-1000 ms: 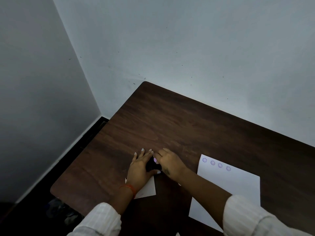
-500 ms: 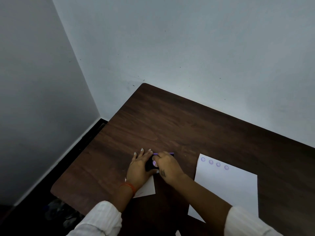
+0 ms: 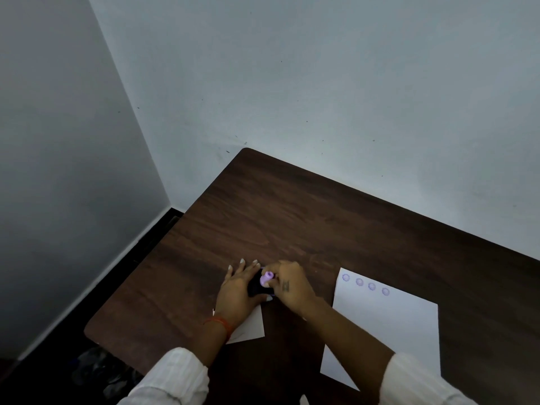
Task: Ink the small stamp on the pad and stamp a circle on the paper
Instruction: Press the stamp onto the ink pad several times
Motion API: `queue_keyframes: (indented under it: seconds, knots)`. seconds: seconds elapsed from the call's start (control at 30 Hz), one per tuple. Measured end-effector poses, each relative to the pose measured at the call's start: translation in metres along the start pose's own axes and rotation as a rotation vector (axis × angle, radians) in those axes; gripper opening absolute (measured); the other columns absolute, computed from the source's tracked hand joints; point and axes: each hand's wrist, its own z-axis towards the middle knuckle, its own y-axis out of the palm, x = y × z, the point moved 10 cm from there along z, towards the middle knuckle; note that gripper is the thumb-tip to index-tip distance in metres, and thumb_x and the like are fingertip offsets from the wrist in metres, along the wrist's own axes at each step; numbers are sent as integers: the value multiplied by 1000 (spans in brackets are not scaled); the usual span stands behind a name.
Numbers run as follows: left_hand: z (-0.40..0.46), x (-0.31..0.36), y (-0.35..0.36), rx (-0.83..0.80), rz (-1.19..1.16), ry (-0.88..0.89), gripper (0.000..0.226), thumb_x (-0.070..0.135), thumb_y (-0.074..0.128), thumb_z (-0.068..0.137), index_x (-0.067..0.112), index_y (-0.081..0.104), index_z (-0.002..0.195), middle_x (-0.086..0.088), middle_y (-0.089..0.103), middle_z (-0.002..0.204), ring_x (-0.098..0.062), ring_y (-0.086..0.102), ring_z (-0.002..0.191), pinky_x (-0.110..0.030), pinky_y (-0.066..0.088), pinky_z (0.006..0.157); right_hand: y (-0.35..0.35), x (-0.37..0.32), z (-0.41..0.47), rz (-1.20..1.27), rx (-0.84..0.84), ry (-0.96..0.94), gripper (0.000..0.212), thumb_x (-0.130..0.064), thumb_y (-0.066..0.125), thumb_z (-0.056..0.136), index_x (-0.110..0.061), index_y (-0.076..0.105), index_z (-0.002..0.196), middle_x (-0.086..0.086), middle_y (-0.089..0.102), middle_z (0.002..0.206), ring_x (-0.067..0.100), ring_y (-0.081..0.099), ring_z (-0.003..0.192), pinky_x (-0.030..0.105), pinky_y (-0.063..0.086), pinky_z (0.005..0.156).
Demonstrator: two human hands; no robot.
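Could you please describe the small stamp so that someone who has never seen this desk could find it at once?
On the dark brown wooden table, look near the front left, where the left hand and right hand meet over a black ink pad. The small lilac plastic stamp is pinched in the right hand's fingertips, against the pad. It is the only pale purple solid object; the white paper sheet bears just flat purple circles.

small lilac stamp (image 3: pixel 266 279) on dark pad (image 3: pixel 254 285); white paper (image 3: pixel 388 323) right, four circles.
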Motion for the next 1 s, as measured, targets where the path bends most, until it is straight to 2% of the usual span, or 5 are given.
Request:
queue_keyframes:
  seconds: [0.3, 0.43, 0.63, 0.83, 1.0]
  knots:
    - [-2, 0, -1, 7, 19, -10, 77, 38, 72, 74, 20, 35, 139, 0, 34, 151, -20, 17, 144, -36, 4, 119, 7, 4, -14, -219, -57, -47, 26, -11, 44, 94, -4, 55, 116, 18, 58, 119, 29, 50, 111, 36, 41, 93]
    - [-1, 2, -2, 7, 21, -10, 77, 37, 72, 74, 19, 35, 139, 0, 35, 150, -20, 17, 144, -36, 4, 119, 0, 8, -17, -177, 39, 19, 23, 1, 51, 84, 4, 58, 106, 25, 59, 110, 37, 53, 104, 43, 43, 89]
    - [-1, 5, -3, -4, 18, -18, 77, 36, 72, 74, 19, 35, 139, 0, 33, 151, -20, 16, 144, -36, 2, 119, 7, 5, -10, -256, -145, -155, 27, -5, 47, 90, -1, 56, 115, 18, 59, 119, 30, 51, 111, 37, 42, 96]
    - [-2, 4, -3, -16, 11, -22, 77, 37, 72, 74, 19, 35, 139, 0, 33, 151, -20, 16, 144, -36, 2, 119, -24, 18, -11, 144, 74, 76, 16, -4, 54, 81, 0, 69, 82, 21, 70, 86, 34, 64, 82, 37, 50, 75]
    - [-1, 1, -2, -18, 19, -23, 77, 38, 72, 74, 22, 33, 140, 2, 33, 151, -19, 15, 144, -37, 2, 119, 3, 33, -17, -177, -177, 33, 29, -4, 61, 82, -4, 60, 111, 13, 60, 120, 26, 56, 110, 29, 41, 96]
